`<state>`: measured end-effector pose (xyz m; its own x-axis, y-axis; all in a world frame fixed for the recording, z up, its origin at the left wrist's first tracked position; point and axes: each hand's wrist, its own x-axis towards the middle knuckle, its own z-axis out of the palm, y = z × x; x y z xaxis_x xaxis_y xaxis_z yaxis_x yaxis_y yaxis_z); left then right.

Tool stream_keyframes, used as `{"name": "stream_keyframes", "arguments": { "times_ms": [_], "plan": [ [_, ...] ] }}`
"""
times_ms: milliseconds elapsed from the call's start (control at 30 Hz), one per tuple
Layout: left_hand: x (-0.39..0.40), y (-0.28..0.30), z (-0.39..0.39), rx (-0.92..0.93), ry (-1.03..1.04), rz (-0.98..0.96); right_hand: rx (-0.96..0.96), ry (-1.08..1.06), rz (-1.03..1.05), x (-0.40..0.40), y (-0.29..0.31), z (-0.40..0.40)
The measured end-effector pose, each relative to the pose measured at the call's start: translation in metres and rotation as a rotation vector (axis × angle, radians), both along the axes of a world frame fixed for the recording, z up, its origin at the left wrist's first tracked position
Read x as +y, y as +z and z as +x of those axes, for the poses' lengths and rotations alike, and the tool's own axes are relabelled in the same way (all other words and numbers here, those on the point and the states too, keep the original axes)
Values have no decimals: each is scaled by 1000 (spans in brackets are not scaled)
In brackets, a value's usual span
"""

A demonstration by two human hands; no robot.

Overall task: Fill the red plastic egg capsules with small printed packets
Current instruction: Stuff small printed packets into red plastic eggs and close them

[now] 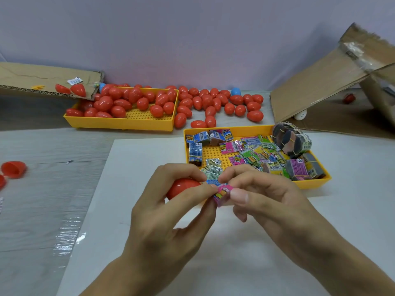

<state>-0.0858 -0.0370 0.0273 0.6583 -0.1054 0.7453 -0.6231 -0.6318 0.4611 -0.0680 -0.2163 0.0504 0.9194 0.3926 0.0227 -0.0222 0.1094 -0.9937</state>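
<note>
Left hand (171,201): fingers curl round a red egg capsule (181,188) above the white sheet (132,167).
Right hand (260,195): thumb and fingertips pinch a pink printed packet (222,194), touching the left thumb.
Hidden: capsule mostly covered; open or closed, cannot tell.
Packet: folded, glossy, pink.

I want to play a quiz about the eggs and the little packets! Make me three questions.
1. True or false: the left hand holds a red egg.
2. What colour is the packet pinched between both hands: A pink, B white, C black?
3. Which tray holds packets: the near tray or the far tray?

Key: 1 true. 2 A; the right hand pinches it too. 3 the near tray.
</note>
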Motion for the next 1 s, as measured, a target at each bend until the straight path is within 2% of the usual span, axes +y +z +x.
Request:
{"name": "stream_keyframes", "arguments": {
  "times_ms": [167, 367, 600, 833, 1000],
  "plan": [
    [1, 1, 1, -33, 7, -47, 14, 36, 74, 0, 1, -2],
    [2, 3, 1, -22, -8, -149, -11, 10, 39, 1, 2, -4],
    [0, 0, 0, -14, -19, -115, -55, 27, -25, 5, 3, -5],
    [-1, 0, 2, 101, -67, -167, -132, -58, -58, 6, 1, -3],
    [-2, 1, 3, 149, -97, -164, -20, -47, -13, 1, -2, 0]
  ]
}}
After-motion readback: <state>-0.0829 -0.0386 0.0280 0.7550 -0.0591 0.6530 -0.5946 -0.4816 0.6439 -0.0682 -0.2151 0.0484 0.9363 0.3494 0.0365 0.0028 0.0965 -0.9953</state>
